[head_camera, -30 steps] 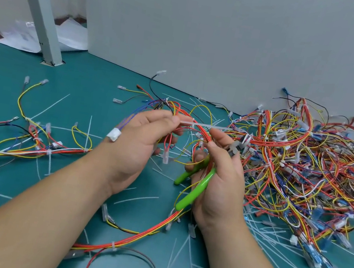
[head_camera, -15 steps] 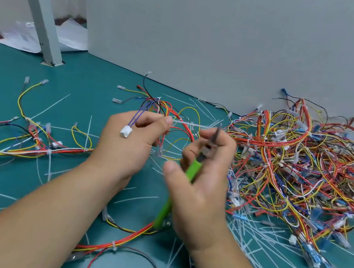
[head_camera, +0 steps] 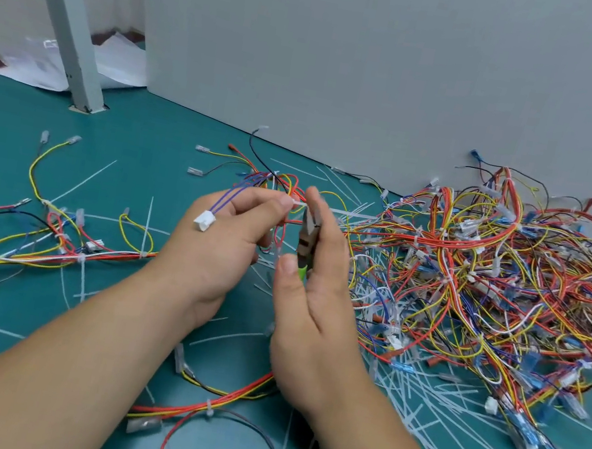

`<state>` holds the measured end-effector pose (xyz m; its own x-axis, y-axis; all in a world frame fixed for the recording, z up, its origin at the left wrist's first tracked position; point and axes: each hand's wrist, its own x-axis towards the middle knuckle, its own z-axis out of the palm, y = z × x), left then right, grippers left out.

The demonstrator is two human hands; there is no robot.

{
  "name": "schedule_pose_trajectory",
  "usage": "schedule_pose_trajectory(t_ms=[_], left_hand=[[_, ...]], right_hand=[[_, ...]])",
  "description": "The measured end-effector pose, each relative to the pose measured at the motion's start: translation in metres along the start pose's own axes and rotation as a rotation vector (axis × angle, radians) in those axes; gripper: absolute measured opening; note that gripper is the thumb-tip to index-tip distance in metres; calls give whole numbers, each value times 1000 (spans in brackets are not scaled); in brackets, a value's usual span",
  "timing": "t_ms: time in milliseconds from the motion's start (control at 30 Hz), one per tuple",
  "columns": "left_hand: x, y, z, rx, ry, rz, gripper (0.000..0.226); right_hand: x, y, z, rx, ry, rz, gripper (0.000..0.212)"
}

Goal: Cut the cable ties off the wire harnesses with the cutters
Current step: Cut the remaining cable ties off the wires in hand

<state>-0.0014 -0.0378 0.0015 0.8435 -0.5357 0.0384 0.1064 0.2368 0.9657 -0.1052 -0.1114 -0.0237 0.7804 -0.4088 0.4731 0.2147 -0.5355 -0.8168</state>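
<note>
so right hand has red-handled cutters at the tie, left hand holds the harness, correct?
Nearly. The cutters have green handles, not red; the head view shows it. The right hand holds them at the cable tie, the left hand holds the harness.

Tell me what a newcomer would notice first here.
The big tangled pile of harnesses is heaped on the right against the wall. In the centre, the left hand pinches a harness at its tie, while the right hand grips the cutters, head up beside that tie. White cut ties litter the green table.
</note>
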Motion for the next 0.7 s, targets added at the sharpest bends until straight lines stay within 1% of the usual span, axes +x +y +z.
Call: schedule_pose_trajectory(t_ms=[33, 67, 167, 200, 233, 267, 367, 400, 467, 533, 567, 667, 700], left_hand=[[-1, 0, 1, -10, 3, -1, 18], [-1, 0, 1, -20, 5, -1, 16], [-1, -2, 1, -8, 43, 1, 14], [0, -2, 0, -6, 56, -2, 13], [1, -3, -1, -6, 62, -13, 11], [2, -3, -2, -13, 61, -28, 9], [3, -1, -3, -51, 37, -81, 7], [3, -2, -3, -52, 37, -94, 6], [2, -2, -3, -58, 54, -113, 7], [2, -1, -2, -103, 68, -143, 7], [2, 0, -2, -141, 68, -160, 7], [2, 5, 0, -271, 60, -200, 6], [2, 7, 0, -311, 63, -209, 5]], right_hand=[[0, 1, 1, -23, -19, 25, 55], [0, 1, 1, -56, -42, 50, 61], [-1, 5, 1, -141, -123, 121, 98], [-1, 5, 0, -130, -126, 133, 101], [-1, 4, -1, -97, -105, 135, 98], [-1, 2, -1, -67, -62, 115, 90], [-1, 3, -3, -112, 152, -58, 47], [0, 4, -4, -102, 210, -82, 38], [1, 4, -6, -5, 263, -36, 38], [0, 4, -6, 13, 263, 6, 42], [-1, 4, -5, 25, 253, 18, 41], [-3, 1, -2, 204, 242, 81, 26], [-4, 1, -2, 217, 241, 87, 22]])
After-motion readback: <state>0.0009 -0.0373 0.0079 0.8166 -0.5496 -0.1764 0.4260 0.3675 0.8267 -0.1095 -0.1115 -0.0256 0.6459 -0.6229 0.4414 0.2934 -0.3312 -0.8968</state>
